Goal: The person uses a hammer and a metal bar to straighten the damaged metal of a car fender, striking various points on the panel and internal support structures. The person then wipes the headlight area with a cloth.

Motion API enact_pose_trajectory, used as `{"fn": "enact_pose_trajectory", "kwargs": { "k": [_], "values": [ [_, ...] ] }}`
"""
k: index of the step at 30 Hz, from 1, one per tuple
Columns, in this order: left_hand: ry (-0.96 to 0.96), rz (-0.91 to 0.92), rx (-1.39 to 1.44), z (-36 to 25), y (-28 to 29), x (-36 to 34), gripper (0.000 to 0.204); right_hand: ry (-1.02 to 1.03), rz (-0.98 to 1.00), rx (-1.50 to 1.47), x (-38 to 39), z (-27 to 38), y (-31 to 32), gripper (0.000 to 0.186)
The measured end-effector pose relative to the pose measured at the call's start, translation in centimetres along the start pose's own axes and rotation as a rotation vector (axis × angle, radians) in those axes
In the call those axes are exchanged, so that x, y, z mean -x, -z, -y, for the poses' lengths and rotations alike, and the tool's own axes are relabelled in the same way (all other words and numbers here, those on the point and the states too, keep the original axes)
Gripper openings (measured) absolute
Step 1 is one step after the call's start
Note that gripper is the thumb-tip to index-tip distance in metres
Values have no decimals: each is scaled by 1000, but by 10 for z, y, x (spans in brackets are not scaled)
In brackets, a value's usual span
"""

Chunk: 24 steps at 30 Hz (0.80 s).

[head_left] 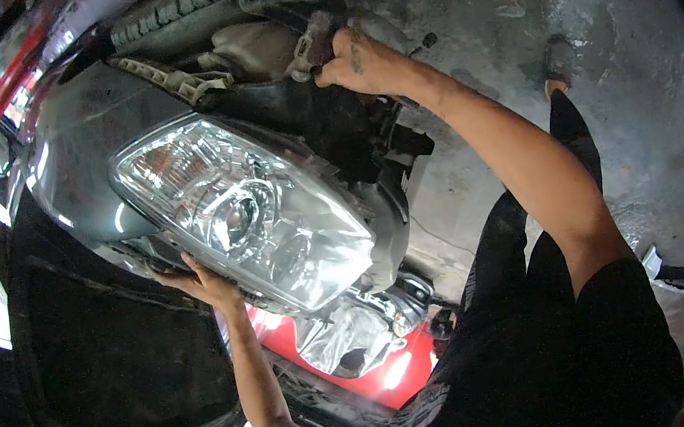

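A large clear headlight (238, 214) sits in the front corner of a dark grey car body (79, 153). My left hand (200, 280) rests with fingers spread at the lower edge of the headlight, touching the body edge. Up above, my right hand (352, 61) is closed on a small dull metal bracket (307, 45), beside a translucent plastic reservoir (251, 48) and a pale plastic strip (177, 80). The area beneath my right hand is dark, so its details cannot be made out.
A tire (202, 5) lies along the top, a raised dark hood panel (109, 348) at left. A red panel (397, 370) with another lamp (345, 338) shows below. My foot (557, 64) is on the concrete floor (627, 150); white scrap pieces (675, 282) lie at right.
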<state>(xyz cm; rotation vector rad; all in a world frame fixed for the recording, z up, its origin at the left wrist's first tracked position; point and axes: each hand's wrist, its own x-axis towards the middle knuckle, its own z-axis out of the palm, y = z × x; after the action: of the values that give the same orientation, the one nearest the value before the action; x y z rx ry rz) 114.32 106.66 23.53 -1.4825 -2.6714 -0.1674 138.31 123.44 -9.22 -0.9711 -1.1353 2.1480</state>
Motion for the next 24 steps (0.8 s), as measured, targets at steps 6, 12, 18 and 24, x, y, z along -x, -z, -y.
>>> {"fn": "enact_pose_trajectory", "kwargs": {
  "k": [6, 12, 18, 24],
  "values": [
    [-21, -11, -33, 3, -1, -1, 80, 151, -141, 207, 6, 18, -17, 29],
    [-35, 5, -42, -6, -4, -1, 81, 453, -201, 154, 8, 22, -30, 17],
    [-54, -6, -49, 1, -1, -2, 82, 154, 389, 60, 7, 65, -29, 29],
    [-27, -24, -84, -12, -1, 1, 85, 107, 416, -1, 4, 67, -28, 36]
  ]
}}
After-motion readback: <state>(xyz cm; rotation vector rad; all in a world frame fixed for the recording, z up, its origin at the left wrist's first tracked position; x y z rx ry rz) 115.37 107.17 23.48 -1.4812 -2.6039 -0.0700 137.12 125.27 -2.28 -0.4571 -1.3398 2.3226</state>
